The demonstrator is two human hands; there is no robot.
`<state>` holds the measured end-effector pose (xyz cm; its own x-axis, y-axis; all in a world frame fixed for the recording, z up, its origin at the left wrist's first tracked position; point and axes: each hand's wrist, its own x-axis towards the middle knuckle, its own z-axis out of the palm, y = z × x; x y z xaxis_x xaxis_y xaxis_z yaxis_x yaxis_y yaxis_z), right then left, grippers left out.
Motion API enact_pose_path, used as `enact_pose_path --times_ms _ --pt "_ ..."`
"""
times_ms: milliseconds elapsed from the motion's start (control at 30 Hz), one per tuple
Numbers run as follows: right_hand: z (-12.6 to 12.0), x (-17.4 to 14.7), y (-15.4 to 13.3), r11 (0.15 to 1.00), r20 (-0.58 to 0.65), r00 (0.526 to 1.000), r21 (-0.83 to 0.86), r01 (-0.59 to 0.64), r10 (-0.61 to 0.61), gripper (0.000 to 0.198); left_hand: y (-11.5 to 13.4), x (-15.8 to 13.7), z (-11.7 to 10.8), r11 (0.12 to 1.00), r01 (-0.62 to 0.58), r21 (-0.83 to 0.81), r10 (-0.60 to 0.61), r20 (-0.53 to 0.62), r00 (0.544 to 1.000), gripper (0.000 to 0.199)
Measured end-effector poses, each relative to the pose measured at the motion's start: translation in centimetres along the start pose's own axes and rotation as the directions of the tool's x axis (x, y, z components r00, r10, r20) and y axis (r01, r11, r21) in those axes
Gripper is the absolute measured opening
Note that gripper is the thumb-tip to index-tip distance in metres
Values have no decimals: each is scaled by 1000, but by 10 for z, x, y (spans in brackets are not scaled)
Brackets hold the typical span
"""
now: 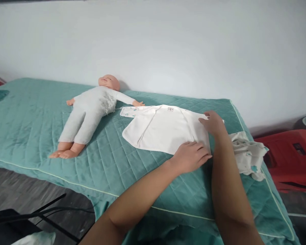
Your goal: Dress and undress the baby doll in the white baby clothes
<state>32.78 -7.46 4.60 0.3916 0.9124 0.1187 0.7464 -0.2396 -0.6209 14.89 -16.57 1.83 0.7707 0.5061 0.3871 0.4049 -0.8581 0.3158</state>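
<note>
A white baby shirt (165, 131) lies spread open on the green quilted cover (97, 173), with its inside facing up and a small label at the neck. One printed sleeve points left. My left hand (192, 156) rests flat on the shirt's lower right edge, fingers extended. At the shirt's upper right, by the other sleeve, my right hand (213, 123) touches the cloth with thumb and fingers apart; it hides most of that sleeve. A baby doll (91, 102) with a white cloth body lies on its back to the left, one hand near the printed sleeve.
A crumpled printed white cloth (248, 154) lies by the right edge of the bed, beyond my right forearm. Red plastic chairs or stools (290, 156) stand to the right. A white wall (153, 47) runs behind. Black metal legs (51, 217) show at lower left.
</note>
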Motion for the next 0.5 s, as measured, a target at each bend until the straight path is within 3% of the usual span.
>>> enact_pose_path --times_ms 100,233,267,367,500 --pt "0 -17 -33 981 -6 982 25 190 -190 36 -16 1 -6 978 207 15 -205 -82 975 31" --pt "33 -46 -77 939 123 947 216 267 -297 48 -71 -4 -22 814 577 69 -565 -140 813 26" --pt "45 -52 -83 942 185 938 220 253 -295 54 -88 -6 -26 777 623 88 -608 -148 780 31" --pt "78 -63 -88 972 359 903 79 222 -235 69 -131 -12 -35 722 669 178 -641 -193 743 40" --pt "99 -60 -72 945 308 932 -199 259 -191 73 -157 -10 -39 662 698 272 -654 -244 716 48"
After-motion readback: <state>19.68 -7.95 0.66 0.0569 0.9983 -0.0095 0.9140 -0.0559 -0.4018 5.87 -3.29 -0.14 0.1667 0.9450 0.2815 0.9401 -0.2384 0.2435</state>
